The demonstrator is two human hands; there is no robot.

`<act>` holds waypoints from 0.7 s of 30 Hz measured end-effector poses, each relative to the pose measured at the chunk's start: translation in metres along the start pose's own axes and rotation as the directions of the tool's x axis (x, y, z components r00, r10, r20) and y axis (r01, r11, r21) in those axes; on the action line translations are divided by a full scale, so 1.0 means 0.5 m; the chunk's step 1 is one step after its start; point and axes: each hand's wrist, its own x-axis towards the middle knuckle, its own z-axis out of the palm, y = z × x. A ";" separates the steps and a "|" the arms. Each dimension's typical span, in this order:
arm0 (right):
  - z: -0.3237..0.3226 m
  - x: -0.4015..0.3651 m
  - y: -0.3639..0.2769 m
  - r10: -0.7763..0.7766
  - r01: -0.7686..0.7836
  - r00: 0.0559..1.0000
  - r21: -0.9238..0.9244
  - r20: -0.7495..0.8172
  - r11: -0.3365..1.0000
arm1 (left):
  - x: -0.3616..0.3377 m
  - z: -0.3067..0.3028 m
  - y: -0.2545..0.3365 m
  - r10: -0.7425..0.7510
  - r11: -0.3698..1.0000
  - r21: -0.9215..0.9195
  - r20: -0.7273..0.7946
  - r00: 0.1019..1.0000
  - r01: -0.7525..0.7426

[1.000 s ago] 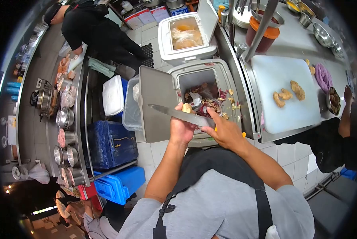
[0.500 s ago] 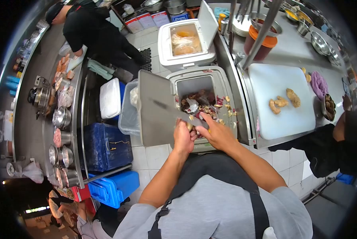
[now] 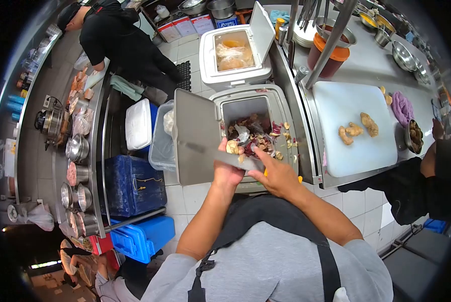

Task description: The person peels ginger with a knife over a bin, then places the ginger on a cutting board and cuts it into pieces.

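Note:
My left hand (image 3: pixel 228 172) is closed around a partly peeled piece of ginger (image 3: pixel 232 147), palm turned up. My right hand (image 3: pixel 279 176) grips a knife (image 3: pixel 235 160), its wide blade pointing left across my left hand, close to the ginger. Specks of yellow show beside the right hand's fingers, probably the knife's handle. Below both hands stands a grey bin (image 3: pixel 288 105) with its lid (image 3: pixel 195 136) swung open to the left. Peelings, purple scraps and plastic (image 3: pixel 253 132) lie inside, and peel bits are scattered on its right rim.
On the right counter, a white cutting board (image 3: pixel 356 158) carries pieces of ginger (image 3: pixel 370 124); a purple cloth (image 3: pixel 402 107) and a metal bowl (image 3: pixel 415 136) lie beyond. A white cooler (image 3: pixel 235 83) stands behind the bin. A person in black (image 3: pixel 117 45) works at the left counter.
My left hand has turned and opened upward a little, showing more of the ginger. The knife blade has shifted lower, and my right hand has moved slightly down and right.

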 end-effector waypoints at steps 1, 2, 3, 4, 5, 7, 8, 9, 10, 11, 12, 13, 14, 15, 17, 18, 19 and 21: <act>0.000 -0.003 -0.001 -0.014 0.015 1.000 -0.040 0.020 0.999 | 0.010 -0.016 0.008 -0.047 0.999 0.002 0.135 0.990 0.047; 0.003 -0.004 0.002 -0.015 0.016 1.000 -0.040 0.021 0.999 | 0.016 -0.025 0.008 -0.046 0.999 0.000 0.135 0.990 0.046; 0.006 -0.004 0.006 -0.032 0.032 0.999 -0.046 0.003 0.998 | 0.013 -0.023 0.010 -0.045 0.999 -0.009 0.169 0.985 0.047; 0.008 -0.005 0.008 -0.047 0.047 0.999 -0.053 -0.014 0.998 | 0.011 -0.022 0.011 -0.044 0.999 -0.020 0.203 0.978 0.049; 0.008 -0.007 0.010 -0.046 0.045 0.999 -0.053 -0.011 0.998 | 0.010 -0.019 0.006 -0.046 0.998 -0.022 0.201 0.979 0.051; -0.002 -0.005 0.001 -0.004 0.003 1.000 -0.070 -0.013 0.998 | -0.010 0.009 -0.002 0.031 0.999 0.009 0.045 0.999 -0.032; -0.004 -0.004 -0.002 -0.001 0.000 1.000 -0.070 -0.014 0.998 | -0.016 0.008 -0.001 0.028 1.000 0.011 0.044 0.999 -0.029; -0.006 -0.002 -0.004 0.014 -0.014 1.000 -0.052 0.005 0.999 | -0.021 0.003 -0.001 0.035 0.992 0.116 0.086 0.996 -0.045; -0.008 0.000 -0.005 0.030 -0.029 0.999 -0.035 0.025 0.999 | -0.025 -0.002 -0.004 0.036 0.974 0.219 0.129 0.991 -0.064; -0.005 0.005 -0.005 0.035 -0.034 0.999 -0.038 0.024 0.999 | -0.027 -0.007 -0.012 0.030 0.974 0.219 0.130 0.991 -0.059; 0.001 0.012 -0.006 0.046 -0.046 0.999 0.003 0.027 0.999 | -0.030 -0.011 -0.024 0.022 0.958 0.284 0.076 0.997 -0.042; 0.002 0.020 -0.007 0.054 -0.056 0.998 0.042 0.027 0.998 | -0.031 -0.013 -0.036 0.019 0.937 0.348 0.026 0.999 -0.026; 0.001 0.028 -0.009 0.055 -0.056 0.998 0.038 0.022 0.998 | -0.036 -0.015 -0.050 0.017 0.937 0.349 0.031 0.999 -0.027; -0.003 0.040 -0.012 0.102 -0.105 0.994 0.106 0.033 0.989 | -0.044 -0.007 -0.060 -0.009 0.926 0.377 0.067 0.998 -0.018; -0.004 0.041 -0.017 0.107 -0.110 0.994 0.130 0.028 0.985 | -0.047 0.007 -0.054 0.001 0.936 0.352 0.046 0.999 -0.017; -0.003 0.029 -0.020 0.098 -0.102 0.994 0.135 0.038 0.986 | -0.038 0.007 -0.043 0.013 0.938 0.347 0.039 0.999 -0.025; -0.003 0.020 -0.022 0.089 -0.096 0.993 0.085 0.082 0.992 | -0.016 0.000 -0.031 0.054 0.967 0.247 0.049 0.997 -0.064; 0.007 0.001 -0.022 0.024 -0.027 0.999 0.080 0.046 0.996 | 0.004 -0.022 0.007 0.013 0.993 0.115 0.245 0.970 -0.042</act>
